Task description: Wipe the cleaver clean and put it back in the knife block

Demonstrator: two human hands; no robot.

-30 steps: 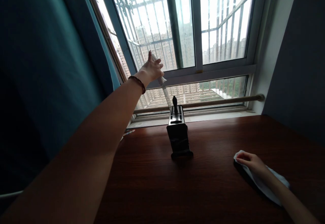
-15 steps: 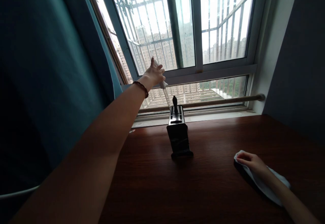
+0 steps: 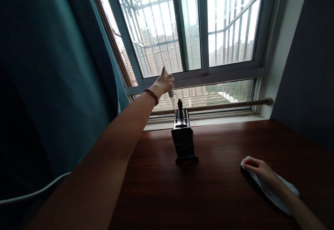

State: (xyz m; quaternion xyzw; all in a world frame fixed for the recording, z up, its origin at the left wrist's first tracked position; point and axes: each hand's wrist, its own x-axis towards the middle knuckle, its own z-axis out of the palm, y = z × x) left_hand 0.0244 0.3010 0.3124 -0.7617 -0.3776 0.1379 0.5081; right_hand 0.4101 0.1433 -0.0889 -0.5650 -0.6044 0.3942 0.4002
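Observation:
In the head view a black knife block (image 3: 184, 143) stands on the dark wooden table, with slots in its top. One knife with a dark handle (image 3: 180, 109) sits upright in it. My left hand (image 3: 165, 82), a braided bracelet at the wrist, is closed around the pale handle of another knife (image 3: 170, 93). That blade slants down to the rear left of the block's top; its tip is hidden. My right hand (image 3: 261, 169) grips a white cloth (image 3: 283, 193), which lies on the table at the right.
Behind the table (image 3: 221, 188) is a barred window (image 3: 167, 42) with a horizontal rail (image 3: 235, 103) across its lower part. A teal curtain (image 3: 73, 84) hangs at the left, and a white cable (image 3: 39, 191) runs below it. A wall (image 3: 310, 84) borders the right side.
My left hand has moved down and slightly right with the knife, and less of the blade shows above the block. My right hand and the cloth have hardly moved.

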